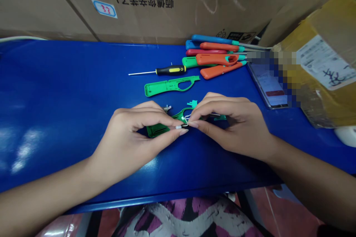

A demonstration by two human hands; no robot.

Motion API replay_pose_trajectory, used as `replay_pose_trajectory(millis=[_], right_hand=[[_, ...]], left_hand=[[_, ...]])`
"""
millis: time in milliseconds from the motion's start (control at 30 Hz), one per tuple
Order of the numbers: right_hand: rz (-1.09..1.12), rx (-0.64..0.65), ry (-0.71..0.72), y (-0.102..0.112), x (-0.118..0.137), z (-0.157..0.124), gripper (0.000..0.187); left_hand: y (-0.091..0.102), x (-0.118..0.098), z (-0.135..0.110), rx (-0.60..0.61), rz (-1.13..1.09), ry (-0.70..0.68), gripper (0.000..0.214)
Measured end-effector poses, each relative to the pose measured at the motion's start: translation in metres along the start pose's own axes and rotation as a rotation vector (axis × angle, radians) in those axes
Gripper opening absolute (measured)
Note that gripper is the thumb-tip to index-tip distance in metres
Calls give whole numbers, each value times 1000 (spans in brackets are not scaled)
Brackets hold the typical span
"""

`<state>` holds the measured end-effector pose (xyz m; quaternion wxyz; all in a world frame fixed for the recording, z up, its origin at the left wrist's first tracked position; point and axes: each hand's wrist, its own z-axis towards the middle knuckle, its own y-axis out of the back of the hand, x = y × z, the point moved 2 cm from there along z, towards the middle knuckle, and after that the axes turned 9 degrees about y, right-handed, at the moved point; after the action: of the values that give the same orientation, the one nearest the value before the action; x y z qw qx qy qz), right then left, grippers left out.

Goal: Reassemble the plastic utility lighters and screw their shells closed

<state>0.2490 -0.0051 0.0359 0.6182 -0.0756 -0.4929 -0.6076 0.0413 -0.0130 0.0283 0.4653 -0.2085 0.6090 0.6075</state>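
Observation:
Between the thumb and index finger of my left hand (136, 127) is a small part with a white end (178, 127) and a dark tip. My right hand (233, 120), also pinched, has its fingertips on a thin white wire (187, 117) beside that part. Beneath both hands lies a green lighter shell half (159, 130), partly covered by my fingers. A small teal plastic piece (192, 103) shows by the right fingers, and a small metal part (167, 108) sits behind the left ones. Farther back rests another green shell half (157, 88), hollow side up.
A black and yellow screwdriver (171, 70) lies beyond the shell halves. Several long-necked lighters (217, 59) are piled at the back right, near a phone (268, 85) and a taped box (319, 63). A large cardboard box (139, 18) stands along the blue table's (69, 81) back edge.

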Motion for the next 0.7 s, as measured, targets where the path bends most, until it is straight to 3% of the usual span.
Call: replay_pose_trajectory(millis=[700], right_hand=[[-101,33,104,1,-2,0,8]], left_hand=[[0,0,0,-31,13,-67,8]])
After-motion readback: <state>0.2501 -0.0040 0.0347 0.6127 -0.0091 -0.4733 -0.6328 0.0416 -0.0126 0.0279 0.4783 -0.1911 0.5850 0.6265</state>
